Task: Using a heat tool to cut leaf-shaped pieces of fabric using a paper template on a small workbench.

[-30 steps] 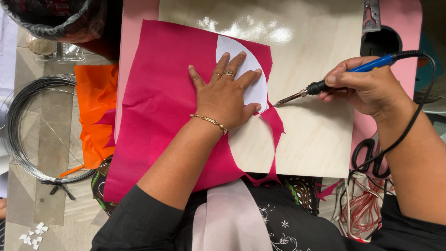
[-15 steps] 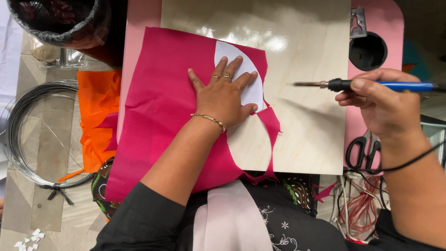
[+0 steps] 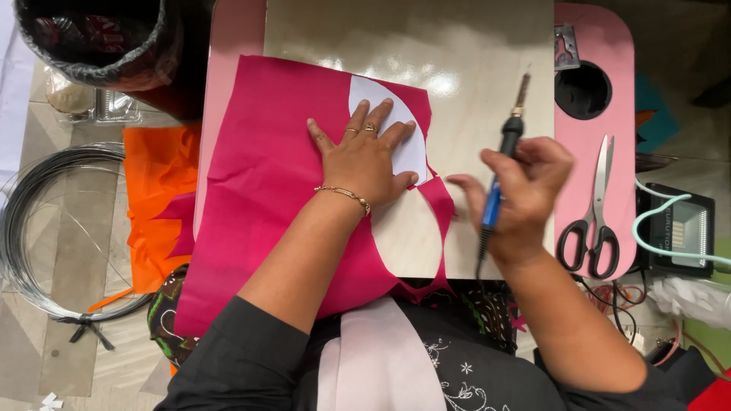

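Hot cutting tool lifted off pink fabric.
Left hand (image 3: 364, 162) lies flat and open on the pink fabric (image 3: 266, 190) and white template (image 3: 400, 137); right hand (image 3: 518, 190), grip closed around the blue-handled hot cutting tool (image 3: 502, 152), sits just right of the template, scissors (image 3: 594, 213) further right.

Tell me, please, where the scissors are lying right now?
The scissors lie on the pink tray edge, right of the right hand, below the round cup hole.
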